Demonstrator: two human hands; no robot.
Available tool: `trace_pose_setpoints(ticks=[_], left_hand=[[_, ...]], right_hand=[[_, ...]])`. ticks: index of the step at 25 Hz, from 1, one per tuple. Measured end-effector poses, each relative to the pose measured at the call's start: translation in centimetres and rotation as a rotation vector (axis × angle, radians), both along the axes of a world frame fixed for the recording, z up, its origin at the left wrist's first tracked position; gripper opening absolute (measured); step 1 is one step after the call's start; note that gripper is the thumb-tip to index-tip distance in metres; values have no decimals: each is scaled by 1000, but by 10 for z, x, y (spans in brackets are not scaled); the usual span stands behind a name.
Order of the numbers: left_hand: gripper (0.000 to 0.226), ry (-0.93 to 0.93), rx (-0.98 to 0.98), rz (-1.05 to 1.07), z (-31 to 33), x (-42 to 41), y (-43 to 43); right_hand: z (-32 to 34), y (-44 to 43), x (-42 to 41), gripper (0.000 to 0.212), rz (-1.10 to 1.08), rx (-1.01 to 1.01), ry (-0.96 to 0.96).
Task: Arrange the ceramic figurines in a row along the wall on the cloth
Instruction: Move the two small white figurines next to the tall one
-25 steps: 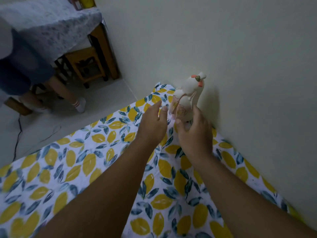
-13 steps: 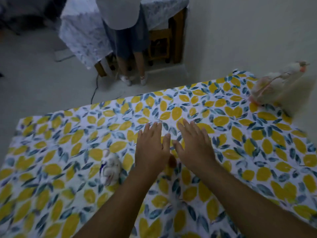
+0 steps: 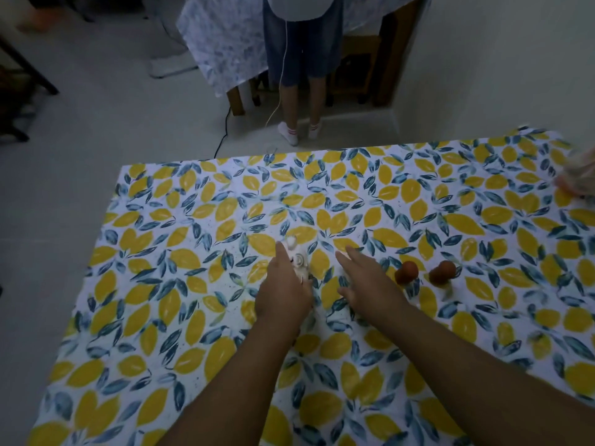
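Note:
A lemon-print cloth (image 3: 193, 284) covers the floor beside the wall. A small white ceramic figurine (image 3: 297, 257) lies near the cloth's middle, and my left hand (image 3: 285, 291) rests on its left side, fingers touching it. My right hand (image 3: 367, 283) hovers open just to the figurine's right, holding nothing. Two brown mushroom-shaped figurines (image 3: 407, 273) (image 3: 442, 272) stand to the right of my right hand. The white goose figurine (image 3: 579, 178) stands by the wall at the right frame edge, blurred and mostly cut off.
A person in a blue skirt and white socks (image 3: 299, 130) stands beyond the cloth's far edge, beside a table draped in a pale cloth (image 3: 225, 43). A cable (image 3: 225, 130) runs across the floor there. The wall (image 3: 499, 59) borders the cloth on the right.
My hands have left the goose figurine at the wall and my view has swung left. Both hands came back to the cloth's middle, the left one now touching the small white figurine.

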State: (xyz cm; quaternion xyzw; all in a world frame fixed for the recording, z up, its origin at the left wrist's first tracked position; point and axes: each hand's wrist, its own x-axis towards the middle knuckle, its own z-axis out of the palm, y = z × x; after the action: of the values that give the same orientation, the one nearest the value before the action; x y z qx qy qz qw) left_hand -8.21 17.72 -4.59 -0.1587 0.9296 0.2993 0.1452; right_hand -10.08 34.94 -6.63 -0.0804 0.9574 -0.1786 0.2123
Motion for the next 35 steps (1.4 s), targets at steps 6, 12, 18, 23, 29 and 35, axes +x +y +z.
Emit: trace_pose_setpoints(ticks=[6,12,18,23,29,35], left_hand=[[79,69,80,46,-4,-2,5],[70,150,42,-119,4,-5,8],[54,252,133,-283,41,-59,91],[58,249,155,-522,50,-100,222],[61,237,118,-853,19,-122,400],[63,261,140,-1013,-11,-142,513]], right_hand=[[-9,-6,-2,92,-72,-15,4],[9,13,2,61,-87,-251,185],[41,95,-11,67,-343,-346,355],[39,225,-10,68,-680,-337,398],[-2,374,15,66,-995,-282,363],[-34,456,15,61,-1097,-290,435]])
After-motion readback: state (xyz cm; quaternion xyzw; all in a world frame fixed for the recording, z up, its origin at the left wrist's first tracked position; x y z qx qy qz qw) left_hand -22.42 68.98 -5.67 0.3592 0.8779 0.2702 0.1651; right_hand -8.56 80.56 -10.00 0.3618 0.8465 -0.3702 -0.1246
